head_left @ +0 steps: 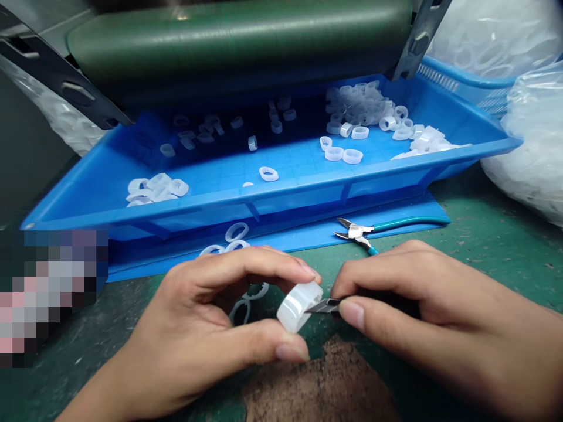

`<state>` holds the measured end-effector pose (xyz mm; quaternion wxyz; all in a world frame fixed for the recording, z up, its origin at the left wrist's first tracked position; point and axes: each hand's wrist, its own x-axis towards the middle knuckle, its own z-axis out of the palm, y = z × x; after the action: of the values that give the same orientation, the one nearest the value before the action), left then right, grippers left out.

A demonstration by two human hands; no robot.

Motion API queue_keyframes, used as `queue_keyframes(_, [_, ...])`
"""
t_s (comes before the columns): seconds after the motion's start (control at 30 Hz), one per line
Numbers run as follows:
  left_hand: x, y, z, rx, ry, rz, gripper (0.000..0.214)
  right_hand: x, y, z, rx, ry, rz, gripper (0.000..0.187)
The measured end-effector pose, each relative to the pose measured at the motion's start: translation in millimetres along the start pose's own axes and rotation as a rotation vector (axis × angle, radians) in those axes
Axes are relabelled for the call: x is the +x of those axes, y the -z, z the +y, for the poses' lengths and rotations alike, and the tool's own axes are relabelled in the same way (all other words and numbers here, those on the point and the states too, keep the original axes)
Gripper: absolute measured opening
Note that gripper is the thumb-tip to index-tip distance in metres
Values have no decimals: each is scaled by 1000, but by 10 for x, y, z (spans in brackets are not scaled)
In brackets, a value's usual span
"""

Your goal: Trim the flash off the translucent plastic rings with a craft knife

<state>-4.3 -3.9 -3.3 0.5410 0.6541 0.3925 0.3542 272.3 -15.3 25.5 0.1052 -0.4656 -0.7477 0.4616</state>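
Between the thumb and fingertips of my left hand (215, 316) is a translucent white plastic ring (294, 309), tilted on its side. My right hand (409, 310) grips a utility knife (326, 305), most of whose handle is hidden in the palm. Its blade tip meets the ring's right-hand edge. Behind my left hand lie several thin ring-shaped pieces (237, 245), some on a blue sheet and some on the green table. A pair of side cutters (358, 230) with teal handles rests just beyond my right hand, jaws apart and pointing left.
A shallow blue tray (281, 202) spans the back, holding many white rings (360, 105). Above it runs a green roller (246, 47) on metal brackets. Clear bags of rings (536, 140) and a blue basket (466, 88) stand at right. A bare brown patch (321, 387) marks the table's front.
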Motion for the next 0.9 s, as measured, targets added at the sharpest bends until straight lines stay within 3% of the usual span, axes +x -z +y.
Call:
queue_keyframes(0.33, [8,14,-7,4,4,-4,40,-8,25,17,-26,29,-1,44])
queue_keyframes(0.6, [-10,28,10,-12,-3,-52,43,87,-38,-86,12,64,198,23])
queue_keyframes(0.77, [19,16,-1,-20,3,-2,39,161,-51,-175,12,66,211,24])
queue_keyframes(0.9, [18,15,16,-46,-1,27,38,75,-28,-91,12,64,205,23])
